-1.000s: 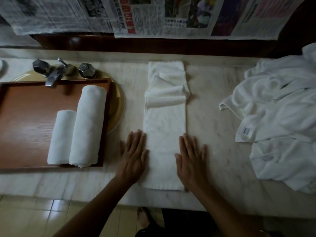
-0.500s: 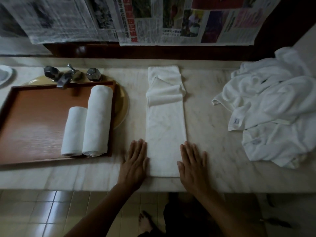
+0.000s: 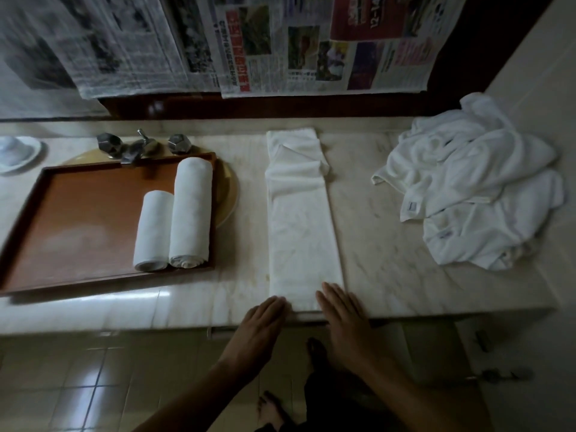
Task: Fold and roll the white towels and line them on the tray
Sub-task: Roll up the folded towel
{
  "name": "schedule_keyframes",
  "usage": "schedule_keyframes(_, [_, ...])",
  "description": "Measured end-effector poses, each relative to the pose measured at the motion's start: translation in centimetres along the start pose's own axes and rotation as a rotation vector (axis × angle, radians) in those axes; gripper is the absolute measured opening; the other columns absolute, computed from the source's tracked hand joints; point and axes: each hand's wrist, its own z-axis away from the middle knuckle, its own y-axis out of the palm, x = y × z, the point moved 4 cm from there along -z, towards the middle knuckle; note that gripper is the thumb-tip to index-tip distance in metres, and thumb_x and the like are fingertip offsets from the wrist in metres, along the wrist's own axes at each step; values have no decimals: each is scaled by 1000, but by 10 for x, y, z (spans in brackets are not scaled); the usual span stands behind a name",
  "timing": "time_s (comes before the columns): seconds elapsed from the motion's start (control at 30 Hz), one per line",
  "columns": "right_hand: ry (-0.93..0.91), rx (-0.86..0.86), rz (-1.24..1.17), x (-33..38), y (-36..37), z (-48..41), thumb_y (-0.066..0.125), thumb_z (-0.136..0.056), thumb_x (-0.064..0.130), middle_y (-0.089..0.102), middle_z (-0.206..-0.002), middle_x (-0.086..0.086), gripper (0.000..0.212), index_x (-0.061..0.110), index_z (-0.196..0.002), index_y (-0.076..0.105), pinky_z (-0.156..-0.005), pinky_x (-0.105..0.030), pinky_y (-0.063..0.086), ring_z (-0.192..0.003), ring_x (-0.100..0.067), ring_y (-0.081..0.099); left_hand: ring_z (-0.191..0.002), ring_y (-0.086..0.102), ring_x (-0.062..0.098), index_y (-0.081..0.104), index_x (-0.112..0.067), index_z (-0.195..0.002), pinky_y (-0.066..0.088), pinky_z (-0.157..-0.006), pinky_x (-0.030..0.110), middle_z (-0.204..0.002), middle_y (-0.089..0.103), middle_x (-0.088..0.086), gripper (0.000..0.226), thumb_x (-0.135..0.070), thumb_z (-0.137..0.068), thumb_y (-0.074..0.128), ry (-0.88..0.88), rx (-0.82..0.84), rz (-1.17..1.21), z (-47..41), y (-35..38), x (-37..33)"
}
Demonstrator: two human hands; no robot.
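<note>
A white towel [image 3: 300,232] lies folded into a long narrow strip on the marble counter, its far end bunched into loose folds. My left hand [image 3: 265,322] lies flat at the strip's near left corner, fingertips touching its edge. My right hand [image 3: 341,313] lies flat with fingers straight on the near right corner. Two rolled white towels, a short one [image 3: 152,232] and a longer one [image 3: 190,213], lie side by side at the right side of the brown wooden tray [image 3: 78,219].
A heap of loose white towels [image 3: 473,182] sits at the right of the counter. A tap with two faceted knobs [image 3: 137,146] stands behind the tray, over a yellow basin. A white dish [image 3: 17,152] is far left. Newspapers cover the wall behind.
Both hands slid along the towel strip toward me, from its lower middle to its near end at the counter's front edge. The camera pulled back and up.
</note>
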Motion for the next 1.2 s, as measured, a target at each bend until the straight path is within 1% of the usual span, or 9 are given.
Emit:
schedule_keyframes(0.1, [-12, -37, -26, -1, -7, 8, 57, -78, -2, 40, -159, -7, 75, 15, -150, 48, -119, -44, 33, -148, -28, 36, -121, 53, 19, 58, -19, -139, 49, -94, 32, -134, 54, -3, 64, 7, -81, 64, -29, -2, 44, 0, -11, 1])
schedule_keyframes(0.23, [21, -112, -60, 0, -17, 15, 76, -70, -13, 61, -137, -10, 66, 12, -130, 67, -100, -44, 55, -126, -29, 59, -94, 51, 15, 64, -22, -126, 47, -75, 27, -110, 56, -6, 61, 10, -74, 67, -47, 29, 23, -2, -19, 0])
schedule_keyframes(0.33, [-24, -139, -68, 3, -26, 17, 81, -68, -11, 67, -123, -10, 54, 10, -116, 72, -88, -42, 60, -112, -28, 66, -85, 49, 13, 70, -21, -113, 39, -69, 24, -98, 60, -6, 52, 8, -70, 68, -32, 27, -25, -3, -22, -2])
schedule_keyframes(0.53, [105, -71, -256, -4, -47, 8, 73, -87, 9, 71, -103, 2, 22, 16, -108, 76, -80, -39, 57, -97, -21, 65, -81, 55, 0, 74, -24, -104, 34, -67, 7, -94, 70, -11, 27, -3, -88, 68, -298, -29, 163, -3, -36, -2])
schedule_keyframes(0.67, [285, 21, -434, -14, -60, 1, 69, -96, 29, 64, -97, 10, 13, 28, -109, 72, -73, -17, 47, -87, -8, 61, -74, 68, 0, 76, -24, -96, 46, -61, 6, -92, 74, -10, 12, -14, -91, 75, -534, -50, 418, -10, -47, 9])
schedule_keyframes(0.77, [344, 45, -495, -20, -60, -6, 72, -93, 37, 67, -92, 8, 10, 28, -98, 72, -72, -20, 52, -82, -2, 62, -70, 62, -13, 80, -20, -98, 42, -63, -1, -85, 70, -13, 11, -18, -87, 81, -613, -14, 434, -17, -49, 14])
schedule_keyframes(0.93, [298, -7, -382, -14, -51, -12, 76, -89, 34, 63, -91, 9, 11, 25, -92, 71, -78, -31, 51, -89, -11, 56, -73, 60, -7, 80, -15, -103, 41, -60, -2, -86, 69, -10, 14, -18, -89, 79, -722, -32, 451, -25, -44, 13])
schedule_keyframes(1.07, [127, -74, -221, 3, -48, -14, 77, -84, 11, 62, -98, 5, 17, 23, -96, 73, -75, -29, 48, -94, -17, 55, -77, 59, 8, 69, -22, -98, 46, -56, 14, -92, 58, -9, 10, -14, -92, 72, -702, -106, 335, -28, -40, -1])
schedule_keyframes(1.2, [-9, -78, -167, 14, -44, -12, 75, -77, -2, 57, -96, 3, 28, 20, -93, 70, -65, -30, 44, -89, -19, 53, -75, 46, 10, 59, -21, -87, 46, -58, 24, -90, 50, -6, 26, 2, -82, 71, -397, -84, 55, -29, -23, -20])
